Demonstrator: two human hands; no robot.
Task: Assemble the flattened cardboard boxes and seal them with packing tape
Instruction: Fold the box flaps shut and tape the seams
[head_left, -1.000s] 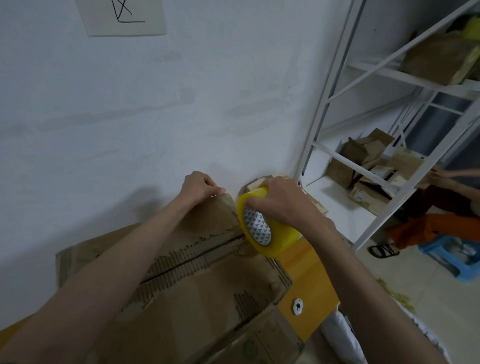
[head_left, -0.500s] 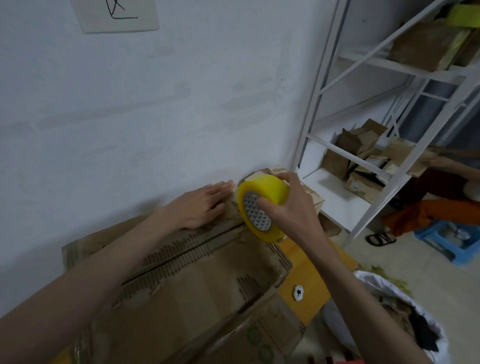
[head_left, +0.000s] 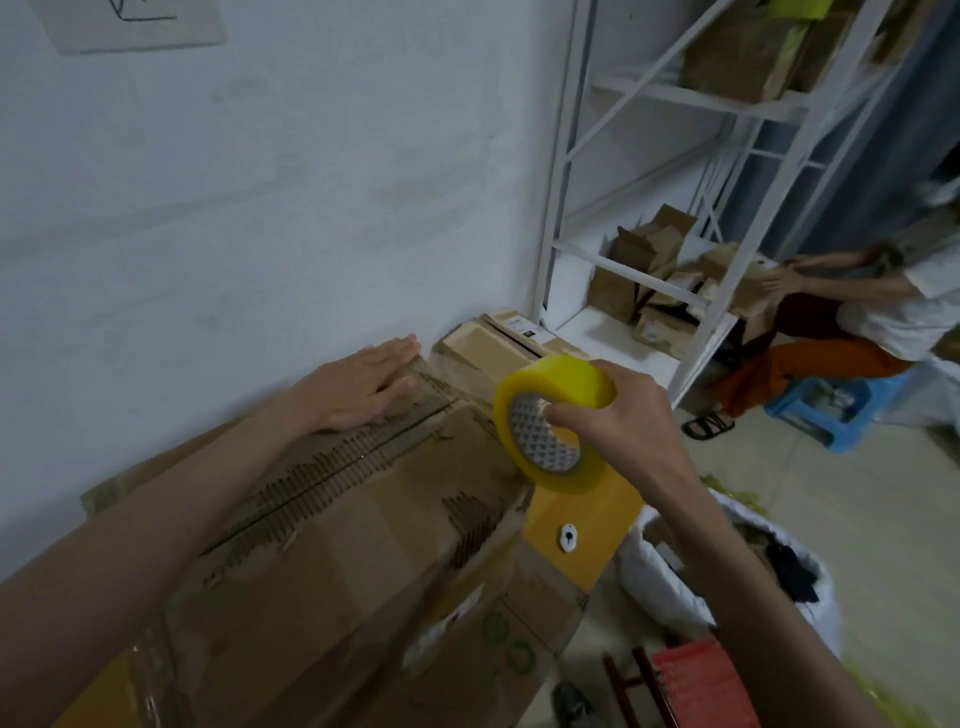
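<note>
We are in a storeroom or packing room: white metal shelving (head_left: 769, 98) holds brown cardboard boxes (head_left: 649, 249), more cartons (head_left: 498, 343) sit stacked against a bare white wall (head_left: 260, 182), a white sack (head_left: 670, 582) of scraps stands on the floor, and another person (head_left: 857, 306) sorts parcels from a blue stool (head_left: 836, 400).

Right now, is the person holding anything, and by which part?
The right hand grips the yellow roll of packing tape by its rim, thumb at the core. The left hand lies flat on the brown cardboard box.
</note>
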